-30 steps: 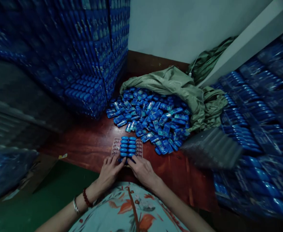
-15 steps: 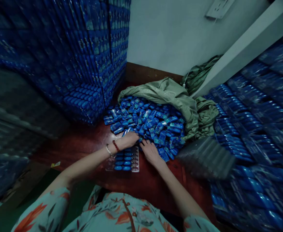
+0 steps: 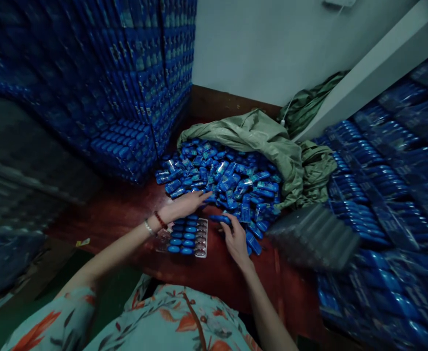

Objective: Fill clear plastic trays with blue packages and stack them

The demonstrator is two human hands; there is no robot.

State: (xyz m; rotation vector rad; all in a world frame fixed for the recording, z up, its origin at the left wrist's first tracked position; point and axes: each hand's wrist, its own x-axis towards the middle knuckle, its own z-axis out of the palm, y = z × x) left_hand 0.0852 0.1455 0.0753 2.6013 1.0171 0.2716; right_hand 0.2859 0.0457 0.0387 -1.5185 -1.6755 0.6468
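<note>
The right hand (image 3: 236, 240) pinches a blue pack (image 3: 219, 219) just beyond the far right corner of the part-filled clear tray (image 3: 201, 240). The left hand (image 3: 185, 205) stretches over the tray's far edge to the heap (image 3: 232, 178); whether it grips anything, I can't tell. Red tabletop (image 3: 219, 274) shows between tray and shirt (image 3: 170, 317).
</note>
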